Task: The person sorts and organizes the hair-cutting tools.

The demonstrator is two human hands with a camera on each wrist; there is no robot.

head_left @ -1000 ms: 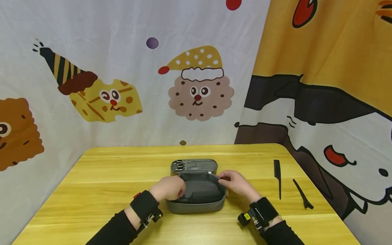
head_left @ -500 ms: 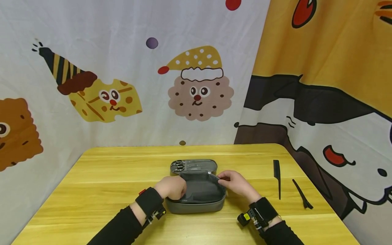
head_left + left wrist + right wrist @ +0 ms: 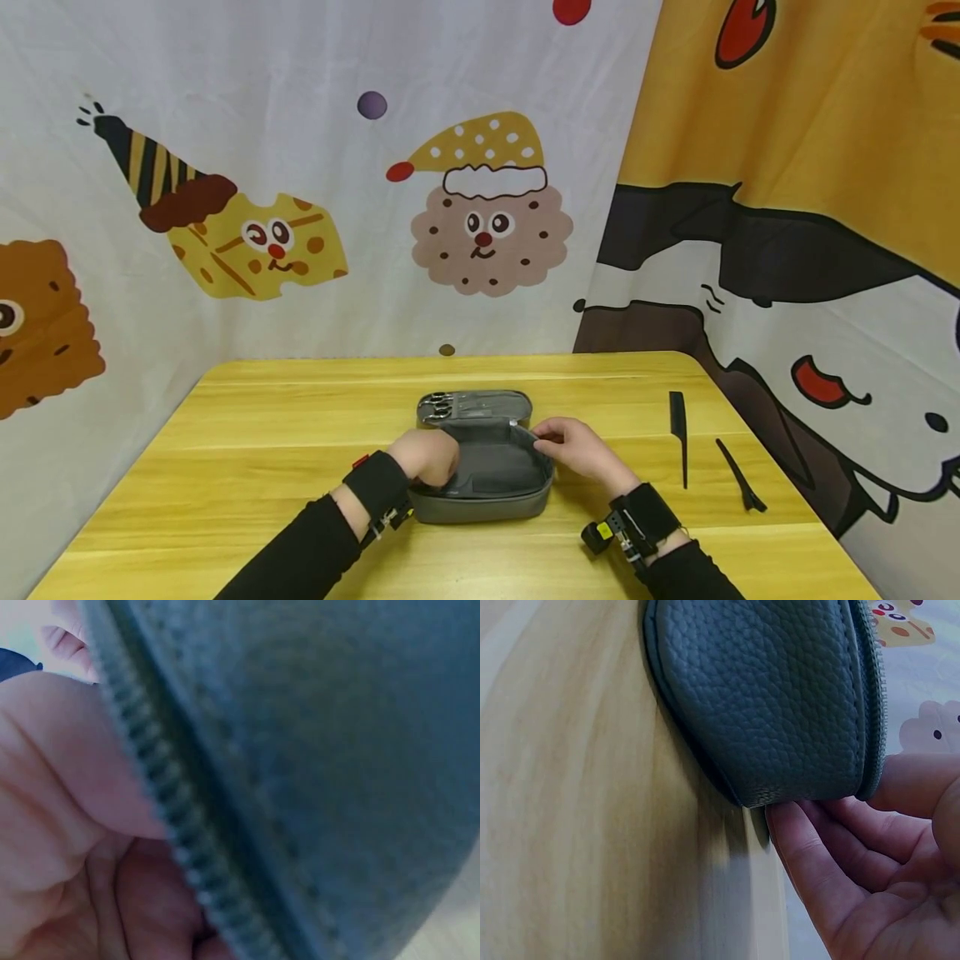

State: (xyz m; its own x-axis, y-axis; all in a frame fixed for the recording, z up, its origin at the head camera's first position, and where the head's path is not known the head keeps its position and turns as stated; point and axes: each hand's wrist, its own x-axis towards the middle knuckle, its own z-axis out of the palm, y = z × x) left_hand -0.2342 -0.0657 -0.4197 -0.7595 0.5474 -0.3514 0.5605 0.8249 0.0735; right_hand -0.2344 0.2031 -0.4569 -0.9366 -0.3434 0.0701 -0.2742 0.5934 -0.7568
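A grey leather-textured zip case point(image 3: 483, 507) lies on the table with its lid point(image 3: 491, 406) folded back away from me. My left hand point(image 3: 426, 457) reaches over the left rim, its fingers down inside the case. In the left wrist view the zipper teeth point(image 3: 169, 776) run across the fingers and hide the tips, so I cannot tell what they hold. My right hand point(image 3: 577, 448) pinches the case's right rim near the hinge. In the right wrist view its thumb point(image 3: 911, 784) is at the zipper edge and its fingers lie against the outer wall.
Several pairs of scissors point(image 3: 441, 406) sit in the left of the lid, beside a clear pocket. To the right on the wooden table point(image 3: 300, 417) lie a black tail comb point(image 3: 678, 425) and a black hair clip point(image 3: 741, 475). A cartoon-printed curtain point(image 3: 300, 83) hangs behind.
My left wrist and forearm have shifted a little to the right and turned, with the hand still in the case. The right hand and the case have stayed put.
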